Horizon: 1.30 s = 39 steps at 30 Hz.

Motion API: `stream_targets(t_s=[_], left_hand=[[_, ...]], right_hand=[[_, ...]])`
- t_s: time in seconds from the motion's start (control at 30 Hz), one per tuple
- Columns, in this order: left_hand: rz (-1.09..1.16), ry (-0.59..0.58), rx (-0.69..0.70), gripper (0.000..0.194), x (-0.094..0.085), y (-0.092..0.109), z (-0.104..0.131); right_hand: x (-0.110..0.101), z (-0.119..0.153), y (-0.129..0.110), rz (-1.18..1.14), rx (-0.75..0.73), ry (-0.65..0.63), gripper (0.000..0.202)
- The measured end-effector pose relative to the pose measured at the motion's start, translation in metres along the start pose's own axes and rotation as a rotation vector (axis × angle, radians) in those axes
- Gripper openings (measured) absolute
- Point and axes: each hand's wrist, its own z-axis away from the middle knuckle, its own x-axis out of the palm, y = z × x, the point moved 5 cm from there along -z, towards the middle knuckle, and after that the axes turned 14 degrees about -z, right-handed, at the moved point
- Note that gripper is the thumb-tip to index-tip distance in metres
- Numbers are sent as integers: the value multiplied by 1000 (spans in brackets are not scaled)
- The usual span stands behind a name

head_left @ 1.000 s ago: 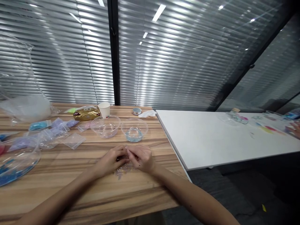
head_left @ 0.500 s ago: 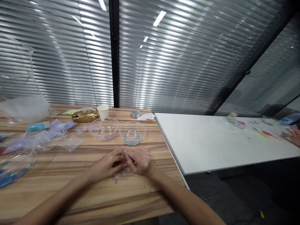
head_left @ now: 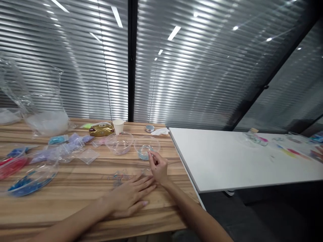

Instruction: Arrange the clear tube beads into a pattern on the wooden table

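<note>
My left hand (head_left: 133, 195) lies palm down on the wooden table with its fingers stretched out. Small clear and bluish pieces (head_left: 119, 177) are scattered just beyond it, some perhaps hidden under the fingers. Raised at the near edge of a clear plastic bowl (head_left: 156, 148) is my right hand (head_left: 159, 167), thumb and fingertips pinched together. Whatever sits in that pinch is too small to make out. Light-blue contents cover the bottom of this bowl. To its left stands another clear bowl (head_left: 119, 144), with a faint layer of pale contents.
Bowls with blue (head_left: 32, 191) and red pieces (head_left: 12, 167) stand at the left. Small plastic bags (head_left: 68, 146), a gold packet (head_left: 101, 129), a paper cup (head_left: 118, 126), a round tin (head_left: 149, 128) and a tissue (head_left: 160, 131) lie behind. A white table (head_left: 202, 158) adjoins; another person's hand shows far right.
My hands have separated. The left has flattened onto the table, and the right has moved forward and up to the bowl with light-blue contents. The view has shifted slightly.
</note>
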Motion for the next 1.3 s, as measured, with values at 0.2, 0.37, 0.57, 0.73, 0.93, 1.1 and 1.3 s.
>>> stream_targets(t_s=[0.2,0.37,0.57,0.73,0.93,1.1,1.3], left_hand=[[-1,-20,-31,54,13,2,6],[-24,32,-56,57,16,4,5],[-54,7,-96,62,13,-1,3],[-43,-61,-108,64,19,-3,1],[-86,-61,-195,67,16,3,19],[-93,-2,-228,69,3,11,72],[-110,-1,-351,65,11,1,120]], right_hand=[[9,3,5,-31,-16,-63,25],[6,1,3,-20,-53,-80,23],[4,1,-11,31,-177,-158,21],[10,8,-6,83,-153,-212,24],[5,6,8,124,-119,-277,28],[4,7,9,118,-113,-301,28],[13,19,9,99,-139,-382,30]])
